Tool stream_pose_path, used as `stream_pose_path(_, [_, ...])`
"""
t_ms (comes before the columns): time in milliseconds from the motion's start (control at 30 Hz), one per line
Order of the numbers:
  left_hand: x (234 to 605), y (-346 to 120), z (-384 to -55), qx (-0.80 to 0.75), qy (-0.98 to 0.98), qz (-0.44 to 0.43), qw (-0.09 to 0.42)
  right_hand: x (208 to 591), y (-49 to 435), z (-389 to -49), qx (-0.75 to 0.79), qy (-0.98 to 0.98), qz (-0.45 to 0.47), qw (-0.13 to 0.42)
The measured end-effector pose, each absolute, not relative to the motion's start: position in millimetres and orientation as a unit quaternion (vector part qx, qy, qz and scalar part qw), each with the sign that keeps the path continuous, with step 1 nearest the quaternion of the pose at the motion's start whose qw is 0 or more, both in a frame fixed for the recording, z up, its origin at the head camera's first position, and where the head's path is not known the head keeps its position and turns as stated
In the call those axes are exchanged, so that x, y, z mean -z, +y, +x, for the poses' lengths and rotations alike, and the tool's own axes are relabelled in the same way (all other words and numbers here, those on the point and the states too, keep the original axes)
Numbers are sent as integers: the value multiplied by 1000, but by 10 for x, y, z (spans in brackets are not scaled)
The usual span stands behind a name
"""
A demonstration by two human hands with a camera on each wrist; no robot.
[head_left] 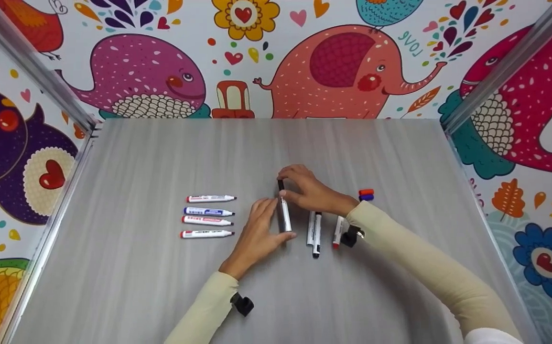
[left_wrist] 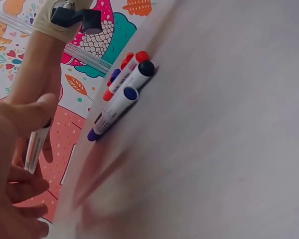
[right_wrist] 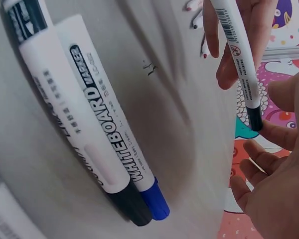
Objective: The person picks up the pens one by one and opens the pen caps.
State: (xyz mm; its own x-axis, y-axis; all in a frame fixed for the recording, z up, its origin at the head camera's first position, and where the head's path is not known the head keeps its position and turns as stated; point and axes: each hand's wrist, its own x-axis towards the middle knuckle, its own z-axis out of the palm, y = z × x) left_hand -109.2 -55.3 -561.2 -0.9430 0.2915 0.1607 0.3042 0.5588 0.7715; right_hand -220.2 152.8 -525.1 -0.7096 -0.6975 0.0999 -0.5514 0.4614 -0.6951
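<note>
Between my two hands a white whiteboard marker (head_left: 285,215) with a black cap (right_wrist: 254,118) is raised off the table. My left hand (head_left: 259,231) holds its lower part, thumb at the near end. At the far end, the thumb and fingertips of my right hand (head_left: 311,190) pinch the black cap. Beneath the right forearm lie a black-capped marker (right_wrist: 77,114), a blue-capped marker (right_wrist: 109,109) and a red-ended marker (head_left: 338,231). In the left wrist view the held marker (left_wrist: 36,149) is partly covered by the left hand.
Several uncapped markers (head_left: 207,220) lie in a row to the left, tips pointing right. A loose red cap (head_left: 366,192) and blue cap (head_left: 366,197) sit beyond the right wrist. The grey table (head_left: 151,157) is bordered by patterned walls and metal posts (head_left: 500,71).
</note>
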Motion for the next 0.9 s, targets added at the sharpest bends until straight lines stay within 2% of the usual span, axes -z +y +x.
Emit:
stream_pose_path(333, [5551, -599, -1047, 445, -864, -231, -46, 5109, 1676, -1965, 382, 841, -366, 113])
stream_pose_path(633, [5469, -564, -1004, 492, -831, -252, -67, 5015, 1708, -1881, 413, 827, -367, 107])
stream_pose_path(733, [5437, -561, -984, 514, -815, -248, -98, 4999, 1723, -1853, 432, 824, -345, 124])
stream_pose_path(900, [5384, -607, -946, 571, -764, -240, -183, 4987, 1748, -1779, 473, 818, -296, 140])
